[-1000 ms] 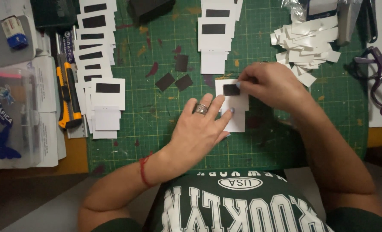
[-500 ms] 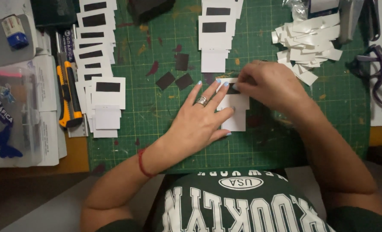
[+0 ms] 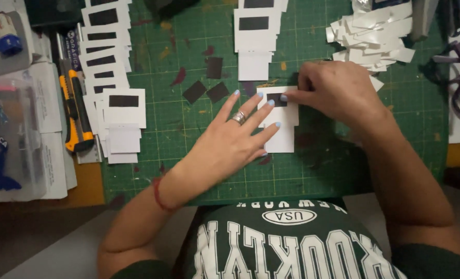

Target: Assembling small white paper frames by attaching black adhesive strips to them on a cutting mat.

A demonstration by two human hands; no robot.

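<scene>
With the left hand point(image 3: 230, 142) now spread flat on the white card point(image 3: 284, 135), right hand point(image 3: 338, 93) fingertips keep pressing its black rectangle point(image 3: 276, 98) down.

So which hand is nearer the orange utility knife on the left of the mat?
Left. The left hand rests on the white card, closer to the orange utility knife; the right hand is farther across, at the card's black rectangle.

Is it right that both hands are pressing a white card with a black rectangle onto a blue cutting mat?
Not quite: the cutting mat is green, not blue, as the head view shows. The left hand and right hand do press the white card with its black rectangle.
</scene>
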